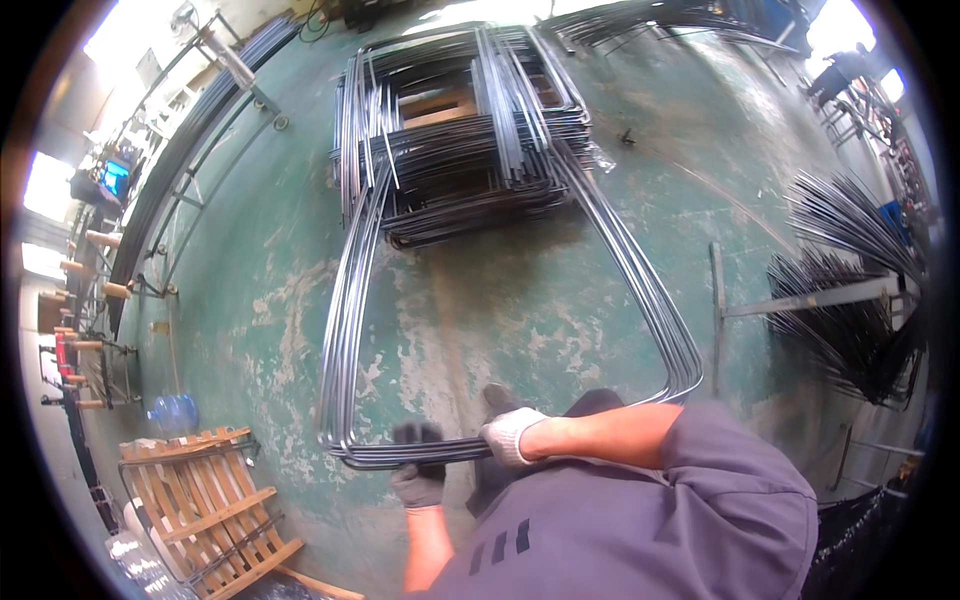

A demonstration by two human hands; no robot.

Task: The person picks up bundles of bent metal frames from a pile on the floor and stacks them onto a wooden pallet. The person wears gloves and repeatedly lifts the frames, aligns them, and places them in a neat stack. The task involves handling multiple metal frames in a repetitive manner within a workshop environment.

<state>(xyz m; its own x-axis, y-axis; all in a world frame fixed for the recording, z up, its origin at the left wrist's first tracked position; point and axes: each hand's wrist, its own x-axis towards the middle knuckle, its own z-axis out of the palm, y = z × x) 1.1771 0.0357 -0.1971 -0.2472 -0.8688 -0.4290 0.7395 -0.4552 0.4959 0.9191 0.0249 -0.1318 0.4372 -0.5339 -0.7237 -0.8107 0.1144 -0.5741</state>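
A bundle of bent metal rod frames stretches from my waist to the stack ahead, its rounded corners near me. My left hand, in a dark grey glove, wraps around the near side of the bundle, left of the middle. Further right along that same side, my right hand grips the rods in a white glove; its fingertips are partly hidden. The far ends of the bundle meet a large stack of similar metal frames on the floor.
To the left, a long rack carries straight rods. A wooden pallet leans at the lower left beside a blue water bottle. Bundles of dark rods rest by a metal stand on the right. The green floor is worn.
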